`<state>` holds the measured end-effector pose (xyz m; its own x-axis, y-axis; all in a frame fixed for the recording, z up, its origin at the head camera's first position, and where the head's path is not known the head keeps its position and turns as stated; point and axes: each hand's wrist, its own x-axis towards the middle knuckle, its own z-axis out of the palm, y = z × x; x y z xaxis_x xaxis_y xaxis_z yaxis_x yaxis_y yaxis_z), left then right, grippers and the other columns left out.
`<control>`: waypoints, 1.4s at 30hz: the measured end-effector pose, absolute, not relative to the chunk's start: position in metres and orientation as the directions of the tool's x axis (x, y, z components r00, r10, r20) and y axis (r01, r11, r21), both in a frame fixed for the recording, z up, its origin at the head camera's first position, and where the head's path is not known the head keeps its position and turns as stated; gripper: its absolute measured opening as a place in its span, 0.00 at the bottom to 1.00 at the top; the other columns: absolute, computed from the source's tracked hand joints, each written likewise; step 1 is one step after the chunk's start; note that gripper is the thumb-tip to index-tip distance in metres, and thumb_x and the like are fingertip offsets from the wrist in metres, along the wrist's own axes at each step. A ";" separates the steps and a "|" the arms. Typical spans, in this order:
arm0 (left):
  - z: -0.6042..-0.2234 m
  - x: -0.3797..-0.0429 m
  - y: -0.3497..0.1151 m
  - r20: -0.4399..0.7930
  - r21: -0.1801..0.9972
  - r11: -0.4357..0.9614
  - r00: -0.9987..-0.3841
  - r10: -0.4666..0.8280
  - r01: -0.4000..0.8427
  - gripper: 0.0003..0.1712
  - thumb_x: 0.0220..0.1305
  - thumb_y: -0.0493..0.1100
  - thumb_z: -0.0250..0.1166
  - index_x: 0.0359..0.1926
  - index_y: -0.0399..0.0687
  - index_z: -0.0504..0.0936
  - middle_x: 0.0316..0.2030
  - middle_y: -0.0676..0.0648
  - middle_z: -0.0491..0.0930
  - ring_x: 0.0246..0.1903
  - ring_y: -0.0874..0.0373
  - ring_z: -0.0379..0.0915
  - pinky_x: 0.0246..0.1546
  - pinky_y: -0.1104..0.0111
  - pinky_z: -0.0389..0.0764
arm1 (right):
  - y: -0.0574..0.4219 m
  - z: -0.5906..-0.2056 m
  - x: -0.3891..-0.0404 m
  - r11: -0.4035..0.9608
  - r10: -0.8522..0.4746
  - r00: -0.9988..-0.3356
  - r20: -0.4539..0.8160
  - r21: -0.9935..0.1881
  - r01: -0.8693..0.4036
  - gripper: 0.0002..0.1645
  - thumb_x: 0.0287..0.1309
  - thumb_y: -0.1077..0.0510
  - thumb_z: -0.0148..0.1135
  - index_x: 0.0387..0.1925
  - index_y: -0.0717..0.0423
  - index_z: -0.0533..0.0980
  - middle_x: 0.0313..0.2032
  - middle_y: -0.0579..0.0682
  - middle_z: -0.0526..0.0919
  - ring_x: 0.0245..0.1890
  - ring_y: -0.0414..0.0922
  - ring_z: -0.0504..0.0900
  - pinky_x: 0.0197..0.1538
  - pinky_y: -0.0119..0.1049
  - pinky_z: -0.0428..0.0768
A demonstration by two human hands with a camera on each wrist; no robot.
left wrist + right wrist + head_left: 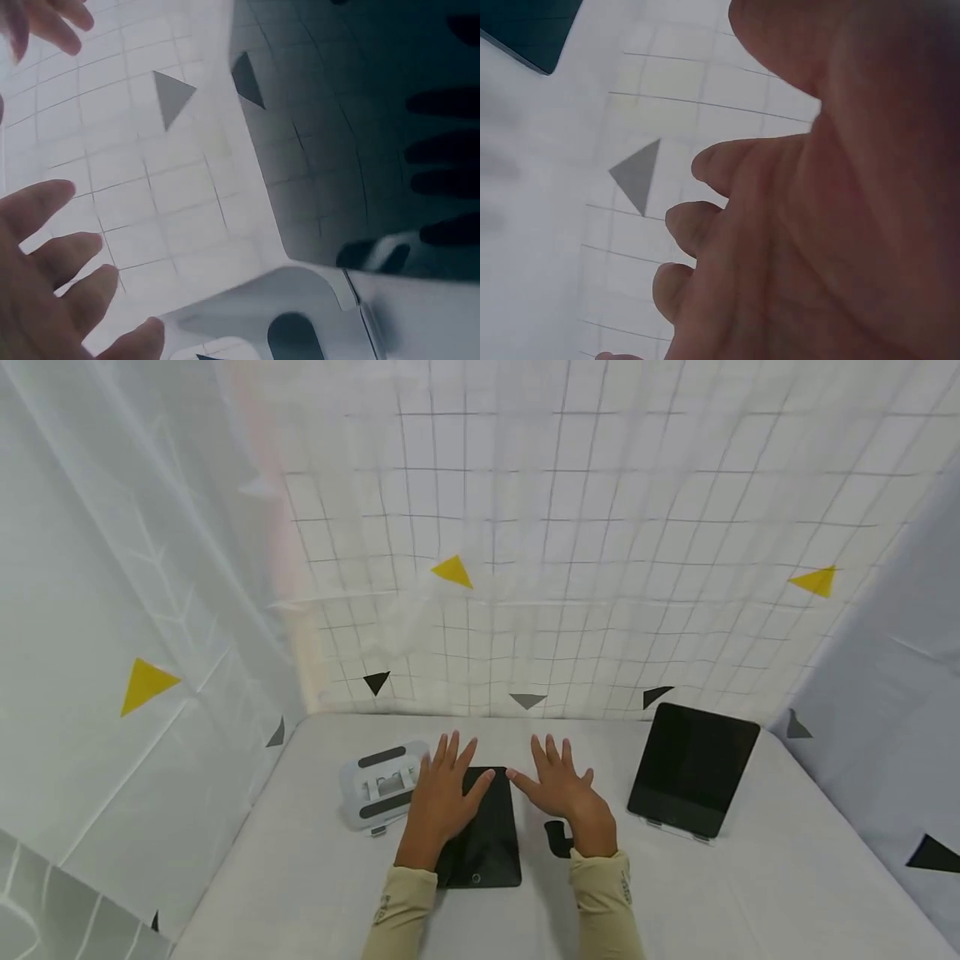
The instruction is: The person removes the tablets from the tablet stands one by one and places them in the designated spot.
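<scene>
A black tablet (491, 843) lies flat on the white table, its round button toward the front edge. Over its left side hovers my left hand (441, 802), fingers spread, covering part of the tablet. The left wrist view shows the fingers (86, 296) mirrored in the dark screen (337, 165). My right hand (564, 793) is spread just right of the tablet, holding nothing; its palm (802, 225) fills much of the right wrist view. Left of the left hand lies a grey-white folded stand (352, 789) with dark pads. A small black curved object (556, 839) is partly hidden by the right wrist.
A second tablet (693, 768) leans on a clear-edged stand at the right of the table (795, 877). White sheeting with a grid (525, 635) hangs behind the table, and plain sheets close in both sides. Yellow and black triangles mark the sheeting.
</scene>
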<state>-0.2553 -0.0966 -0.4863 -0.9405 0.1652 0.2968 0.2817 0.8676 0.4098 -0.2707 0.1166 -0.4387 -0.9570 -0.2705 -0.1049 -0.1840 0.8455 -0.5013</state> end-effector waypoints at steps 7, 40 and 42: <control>-0.484 -0.251 -0.093 0.273 0.510 0.813 -0.949 0.156 0.280 0.44 0.77 0.73 0.47 0.81 0.54 0.62 0.81 0.41 0.51 0.80 0.45 0.42 0.75 0.44 0.50 | 0.127 -0.425 -0.259 0.837 -0.258 -0.965 -0.051 -0.511 -0.196 0.50 0.79 0.36 0.49 0.82 0.63 0.44 0.81 0.67 0.40 0.80 0.65 0.31 0.68 0.78 0.38; -0.469 -0.260 0.082 0.509 0.776 0.356 -0.850 0.134 0.521 0.10 0.75 0.35 0.65 0.53 0.45 0.88 0.45 0.52 0.86 0.46 0.64 0.81 0.48 0.72 0.81 | 0.329 -0.436 -0.228 0.761 0.465 -0.803 0.373 -0.631 0.148 0.20 0.80 0.55 0.52 0.62 0.64 0.75 0.50 0.68 0.84 0.43 0.66 0.83 0.42 0.61 0.77; -0.470 -0.266 0.093 0.500 0.784 0.353 -0.856 0.128 0.511 0.10 0.75 0.35 0.66 0.53 0.44 0.87 0.44 0.51 0.86 0.45 0.64 0.81 0.47 0.73 0.81 | 0.338 -0.441 -0.229 0.734 0.504 -0.794 0.341 -0.654 0.185 0.21 0.80 0.55 0.52 0.62 0.64 0.75 0.52 0.69 0.83 0.45 0.66 0.82 0.42 0.61 0.77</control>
<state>-0.2662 0.0926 -0.4696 -0.8563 0.1281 0.5004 0.5109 0.3533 0.7837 -0.2294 0.3376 -0.4406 -0.7938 0.5037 0.3409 0.1847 0.7336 -0.6540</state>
